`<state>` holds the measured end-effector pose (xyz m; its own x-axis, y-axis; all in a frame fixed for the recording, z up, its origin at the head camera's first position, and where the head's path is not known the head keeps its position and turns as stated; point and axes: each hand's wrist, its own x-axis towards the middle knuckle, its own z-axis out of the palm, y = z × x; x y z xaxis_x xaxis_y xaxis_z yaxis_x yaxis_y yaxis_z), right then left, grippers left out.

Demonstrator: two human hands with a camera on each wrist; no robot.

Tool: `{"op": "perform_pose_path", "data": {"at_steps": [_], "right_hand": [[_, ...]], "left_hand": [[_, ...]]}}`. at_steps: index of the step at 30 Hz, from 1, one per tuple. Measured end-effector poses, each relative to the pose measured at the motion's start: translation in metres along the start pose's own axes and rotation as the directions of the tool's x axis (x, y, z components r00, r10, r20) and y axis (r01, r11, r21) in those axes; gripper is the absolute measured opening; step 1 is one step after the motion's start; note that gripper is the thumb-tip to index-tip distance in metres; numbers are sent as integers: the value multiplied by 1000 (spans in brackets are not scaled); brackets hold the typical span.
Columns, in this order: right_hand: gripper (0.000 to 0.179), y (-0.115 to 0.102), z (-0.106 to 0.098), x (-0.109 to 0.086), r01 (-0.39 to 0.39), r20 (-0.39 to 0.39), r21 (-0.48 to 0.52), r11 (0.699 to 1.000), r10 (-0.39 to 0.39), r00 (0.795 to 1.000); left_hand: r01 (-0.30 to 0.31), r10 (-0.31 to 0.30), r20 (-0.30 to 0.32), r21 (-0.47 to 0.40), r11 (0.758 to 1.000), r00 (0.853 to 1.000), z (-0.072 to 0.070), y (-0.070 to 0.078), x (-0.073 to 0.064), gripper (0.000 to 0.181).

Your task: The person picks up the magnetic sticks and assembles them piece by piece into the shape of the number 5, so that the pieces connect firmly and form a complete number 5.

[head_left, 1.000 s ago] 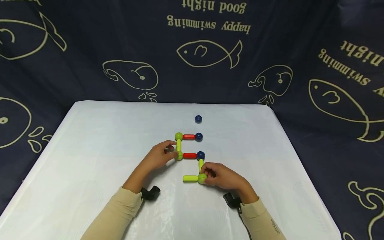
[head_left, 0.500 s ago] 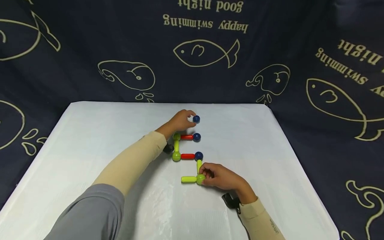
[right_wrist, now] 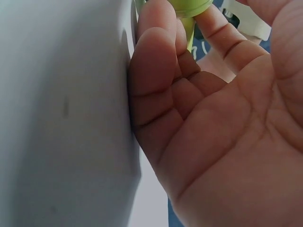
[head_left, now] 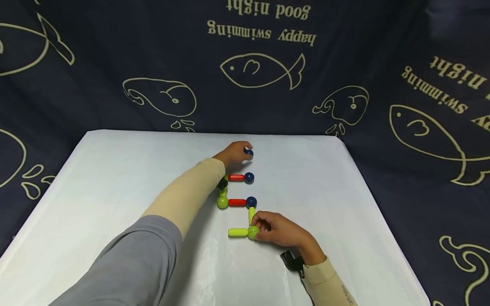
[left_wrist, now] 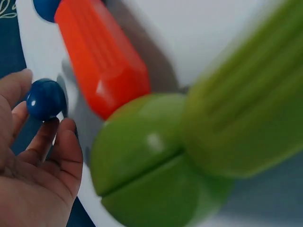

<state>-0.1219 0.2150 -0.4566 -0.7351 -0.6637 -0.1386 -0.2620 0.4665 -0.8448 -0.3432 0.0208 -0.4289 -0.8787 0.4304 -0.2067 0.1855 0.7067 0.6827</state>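
Observation:
At the far side of the table, my left hand [head_left: 238, 153] holds a loose dark blue ball [left_wrist: 46, 99] between thumb and fingertips. Nearer, my right hand [head_left: 281, 229] pinches a green ball [head_left: 253, 232], its other fingers curled in at the table in the right wrist view. A lime green rod [head_left: 238, 232] extends left from that ball, and another lime rod [head_left: 251, 216] runs up to a blue ball [head_left: 251, 202]. A red rod [head_left: 237, 202] links this one to a green ball [head_left: 222, 202]. Behind, a second red rod [head_left: 236, 177] ends in a blue ball [head_left: 249, 178].
The pieces lie on a white-covered table [head_left: 325, 187]. My left sleeve [head_left: 187, 195] crosses over the left side and partly hides a green ball and rod at the build's back left corner. A dark fish-print cloth [head_left: 268, 106] hangs behind the table.
My left hand has left the green ball at the build's left side, reached to the far blue ball and taken hold of it. My right hand stays at its green ball.

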Motion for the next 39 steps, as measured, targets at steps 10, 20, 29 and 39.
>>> {"op": "perform_pose_path", "data": {"at_steps": [10,20,29,39], "right_hand": [[22,-1,-1,0,23,-1,-9,1000,-23,1000],[22,1,1,1,9,-1,-18,1000,-9,1000],[23,0,0,-1,22,0,-24,999,-22,1000],[23,1,1,-1,39,-11,-26,999,-39,999]], "left_hand": [[39,-39,3,-93,995,999,-2,-4,-10,34],[-57,36,-74,-304,951,997,-10,-9,-65,37],[-211,169,-228,-173,962,959,15,-32,-152,37],[-223,183,-204,-189,956,962,28,-39,-218,32]]}}
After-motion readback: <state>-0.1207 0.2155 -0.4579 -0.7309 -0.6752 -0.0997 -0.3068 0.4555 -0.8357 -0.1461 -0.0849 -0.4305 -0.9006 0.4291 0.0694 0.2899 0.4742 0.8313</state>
